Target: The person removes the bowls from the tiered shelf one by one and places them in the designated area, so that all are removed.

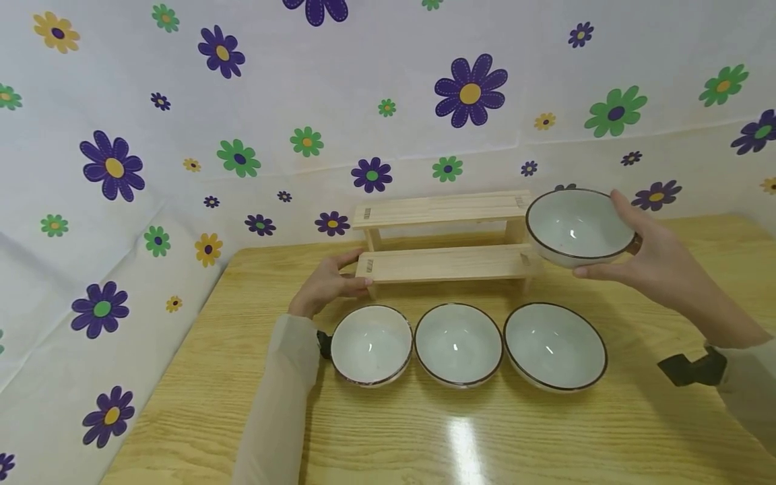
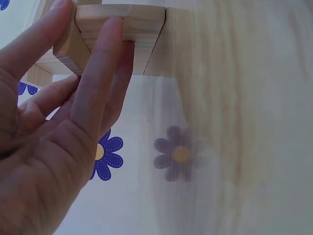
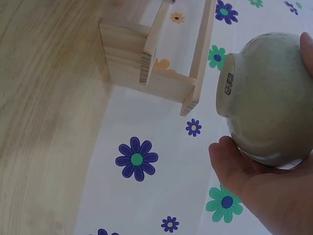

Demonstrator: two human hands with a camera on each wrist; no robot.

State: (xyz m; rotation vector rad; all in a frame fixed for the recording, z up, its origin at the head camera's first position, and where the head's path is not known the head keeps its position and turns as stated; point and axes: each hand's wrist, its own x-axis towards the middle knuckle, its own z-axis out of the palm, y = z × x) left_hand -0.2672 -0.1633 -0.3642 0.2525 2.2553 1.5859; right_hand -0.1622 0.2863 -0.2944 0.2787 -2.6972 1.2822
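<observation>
A two-tier wooden rack (image 1: 448, 263) stands at the back of the table. At the left end of its lower board is my left hand (image 1: 330, 283); in the left wrist view its fingers (image 2: 100, 73) hold that wooden end (image 2: 122, 19). To the right of the rack, my right hand (image 1: 657, 259) grips a white bowl (image 1: 578, 225) with a brown rim by its right side, off the table. The right wrist view shows this bowl's outside (image 3: 274, 98) and its foot with a small dark stamp. Both rack boards bear nothing.
In front of the rack, three similar bowls stand in a row: the left bowl (image 1: 371, 345), the middle bowl (image 1: 459, 345) and the right bowl (image 1: 554, 347). They stand close together on the wooden table (image 1: 388, 431). A flower-patterned white cloth (image 1: 364, 81) hangs behind.
</observation>
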